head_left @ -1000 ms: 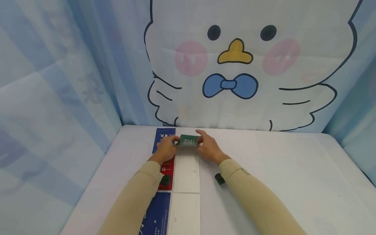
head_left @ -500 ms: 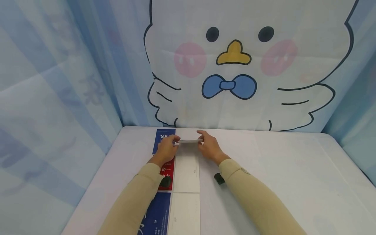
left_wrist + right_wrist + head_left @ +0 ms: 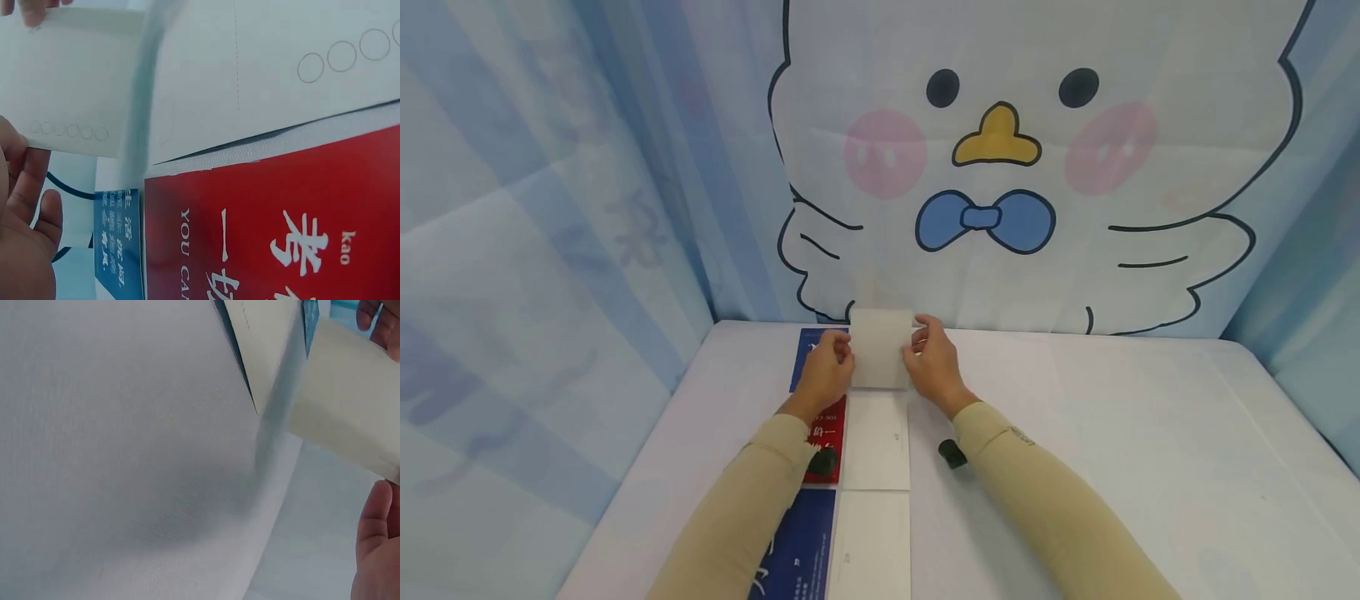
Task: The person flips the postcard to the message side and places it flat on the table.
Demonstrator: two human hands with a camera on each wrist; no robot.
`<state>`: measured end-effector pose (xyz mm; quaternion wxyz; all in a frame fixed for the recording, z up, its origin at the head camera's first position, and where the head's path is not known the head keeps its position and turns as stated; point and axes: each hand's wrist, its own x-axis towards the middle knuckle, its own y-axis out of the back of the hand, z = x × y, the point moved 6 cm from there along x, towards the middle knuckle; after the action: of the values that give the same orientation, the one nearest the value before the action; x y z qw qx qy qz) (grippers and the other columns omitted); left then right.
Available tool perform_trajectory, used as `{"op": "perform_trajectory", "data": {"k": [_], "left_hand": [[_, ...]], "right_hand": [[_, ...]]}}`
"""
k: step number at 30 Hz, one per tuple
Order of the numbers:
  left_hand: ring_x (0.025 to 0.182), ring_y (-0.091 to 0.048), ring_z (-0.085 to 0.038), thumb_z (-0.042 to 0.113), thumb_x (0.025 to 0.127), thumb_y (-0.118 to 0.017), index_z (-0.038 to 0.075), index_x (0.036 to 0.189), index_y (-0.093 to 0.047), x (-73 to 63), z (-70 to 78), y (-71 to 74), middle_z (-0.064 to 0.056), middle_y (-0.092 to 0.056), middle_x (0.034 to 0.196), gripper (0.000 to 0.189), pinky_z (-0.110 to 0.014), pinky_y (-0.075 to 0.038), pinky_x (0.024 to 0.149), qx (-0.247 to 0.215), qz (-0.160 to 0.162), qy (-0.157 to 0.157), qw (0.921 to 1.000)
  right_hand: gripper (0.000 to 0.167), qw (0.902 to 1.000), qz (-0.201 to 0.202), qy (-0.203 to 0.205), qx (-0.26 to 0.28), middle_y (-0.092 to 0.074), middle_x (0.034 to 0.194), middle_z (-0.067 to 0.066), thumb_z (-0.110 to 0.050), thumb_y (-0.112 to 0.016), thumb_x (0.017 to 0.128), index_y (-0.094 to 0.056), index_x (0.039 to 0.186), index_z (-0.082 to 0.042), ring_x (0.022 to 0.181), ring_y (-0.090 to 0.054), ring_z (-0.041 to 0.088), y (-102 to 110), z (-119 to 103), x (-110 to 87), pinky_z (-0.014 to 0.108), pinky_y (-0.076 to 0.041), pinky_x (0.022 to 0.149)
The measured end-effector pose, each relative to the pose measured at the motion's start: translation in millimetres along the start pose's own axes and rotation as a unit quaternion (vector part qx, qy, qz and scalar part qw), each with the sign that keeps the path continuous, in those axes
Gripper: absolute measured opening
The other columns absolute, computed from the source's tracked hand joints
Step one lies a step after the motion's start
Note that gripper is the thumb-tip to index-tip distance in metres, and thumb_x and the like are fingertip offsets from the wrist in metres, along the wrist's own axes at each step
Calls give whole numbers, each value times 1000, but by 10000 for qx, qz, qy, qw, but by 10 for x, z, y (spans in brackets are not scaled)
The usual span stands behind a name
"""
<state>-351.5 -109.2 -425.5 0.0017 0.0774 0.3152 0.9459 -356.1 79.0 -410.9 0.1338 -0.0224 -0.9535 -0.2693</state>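
A postcard (image 3: pixel 880 348) stands tilted up near the table's far edge, its cream back towards me. My left hand (image 3: pixel 826 373) pinches its left edge, and my right hand (image 3: pixel 936 367) pinches the right edge. In the left wrist view a row of small circles runs along one end of the held postcard (image 3: pixel 75 87). Just below it, two cream-backed cards (image 3: pixel 876 442) lie end to end. Under my left forearm lies a red card (image 3: pixel 827 429) with white lettering. One blue card (image 3: pixel 805 360) lies beyond the red one, and another blue card (image 3: pixel 797 542) lies nearer me.
The white table (image 3: pixel 1112 450) stretches out to the right of the cards. Behind its far edge hangs a curtain (image 3: pixel 985 275) with a cartoon bird, and blue curtain panels close both sides. Small dark objects (image 3: pixel 952 454) show beneath each wrist.
The postcard has turned over between my hands: its green printed face showed first, then only its edge, and now its cream back. Both hands kept their hold and barely shifted.
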Motion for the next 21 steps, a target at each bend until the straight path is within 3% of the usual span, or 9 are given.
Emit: {"op": "perform_trajectory", "data": {"k": [3, 7, 10, 14, 21], "left_hand": [[96, -60, -26, 8, 100, -55, 5, 128, -45, -10, 3, 6, -13, -60, 108, 30, -39, -52, 83, -157, 29, 30, 9999], [107, -60, -27, 9, 102, -54, 6, 126, -48, -16, 19, -6, -14, -60, 115, 25, -39, -53, 91, -217, 3, 104, 9997], [113, -58, -27, 8, 101, -54, 6, 125, -54, -7, 30, -19, -13, -60, 117, 24, -39, -50, 97, -182, 25, 109, 9998], [111, -57, -26, 5, 99, -56, 4, 129, -57, 4, 45, -40, -12, -60, 115, 30, -39, -49, 97, -69, 9, -18, 10000], [117, -56, -27, 8, 99, -59, 5, 142, -52, -6, 19, -84, -14, -56, 128, 44, -40, -48, 99, 29, -202, 55, 9998]], "right_hand": [[28, 9996, 274, 98, -32, -58, 101, 13, -6, -64, 92, -53, 116, 2, 95, -62, 29, 27, -17, -12, 42, -54, 83], [12, 9980, 331, 332, -423, -58, 100, 14, -9, -62, 96, -62, 101, 2, 94, -59, 30, 31, -31, -29, 41, -53, 85], [18, 9971, 255, 420, -588, -58, 107, 16, -9, -60, 97, -66, 109, 3, 97, -61, 30, 26, -26, -35, 41, -53, 86], [28, 9970, 34, 382, -665, -56, 118, 17, -9, -58, 97, -65, 121, 3, 101, -63, 29, 10, 6, -32, 41, -54, 85], [45, 9949, -485, 343, -814, -49, 139, 20, -9, -63, 94, -56, 136, 7, 100, -62, 26, -67, 73, -21, 40, -51, 90]]}}
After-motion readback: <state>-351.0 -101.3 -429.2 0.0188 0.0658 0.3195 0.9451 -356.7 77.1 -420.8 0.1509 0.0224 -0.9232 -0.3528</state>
